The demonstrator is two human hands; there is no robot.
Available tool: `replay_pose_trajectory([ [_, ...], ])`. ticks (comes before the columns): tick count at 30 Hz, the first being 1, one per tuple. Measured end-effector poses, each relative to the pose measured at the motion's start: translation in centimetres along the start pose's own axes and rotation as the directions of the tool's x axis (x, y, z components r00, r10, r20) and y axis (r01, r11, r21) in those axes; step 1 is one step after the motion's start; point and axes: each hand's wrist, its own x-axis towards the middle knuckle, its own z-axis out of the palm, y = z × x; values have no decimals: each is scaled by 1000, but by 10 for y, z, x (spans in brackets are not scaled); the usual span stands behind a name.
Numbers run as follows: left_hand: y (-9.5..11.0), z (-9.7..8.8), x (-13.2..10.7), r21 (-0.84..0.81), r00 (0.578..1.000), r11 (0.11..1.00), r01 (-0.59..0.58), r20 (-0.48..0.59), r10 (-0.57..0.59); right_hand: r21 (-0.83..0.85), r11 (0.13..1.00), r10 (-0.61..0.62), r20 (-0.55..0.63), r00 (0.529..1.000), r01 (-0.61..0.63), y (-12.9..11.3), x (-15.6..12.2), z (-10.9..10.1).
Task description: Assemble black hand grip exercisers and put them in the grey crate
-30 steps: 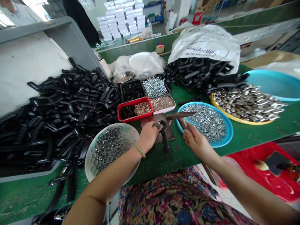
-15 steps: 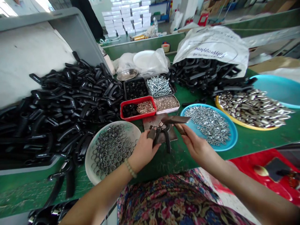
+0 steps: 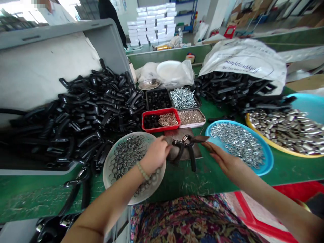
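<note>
Factory workshop: green workbench (image 3: 215,179), heaped black handles (image 3: 96,101), screw trays (image 3: 182,98) (stacked white cartons (image 3: 150,25) behind).

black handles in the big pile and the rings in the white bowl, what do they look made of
The black handles look like moulded plastic or rubber, semi-gloss with ribbed grips; the look can't settle which. The rings look like grey metal, probably steel, with a dull metallic sheen.

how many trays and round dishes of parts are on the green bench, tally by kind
Rectangular trays: 4 (black tray, tray of screws, red tray, white tray)
Round dishes: 3 (white bowl of rings, blue plate of nuts, yellow plate of metal sleeves)
Total: 7
</note>
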Motion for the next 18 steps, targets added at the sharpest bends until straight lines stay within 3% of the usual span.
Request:
replay_pose_trajectory([
  [2,-22,-25,34,155,989,982,110,-112,-93,-157,981,100,-114,988,-118,37,0,-10],
  [5,-42,-44,79,356,985,922,152,18,-170,-345,901,232,-126,965,-261,95,2,-25],
  [8,-39,-42,103,396,979,912,109,117,-167,-468,857,176,-126,976,-215,122,5,-28],
  [10,-33,-37,108,416,975,905,90,149,-166,-543,824,70,-186,980,-162,109,9,-23],
  [12,-28,-34,109,429,971,900,74,174,-163,-551,826,5,-205,979,-119,71,14,-12],
  [14,-27,-33,109,436,970,897,63,186,-159,-436,899,27,-54,998,-48,22,21,2],
  [16,-29,-34,108,439,972,896,64,177,-156,-347,937,75,131,988,-25,-21,28,17],
  [18,-34,-37,106,435,976,897,74,152,-154,-290,957,88,191,978,-29,-46,35,31],
])
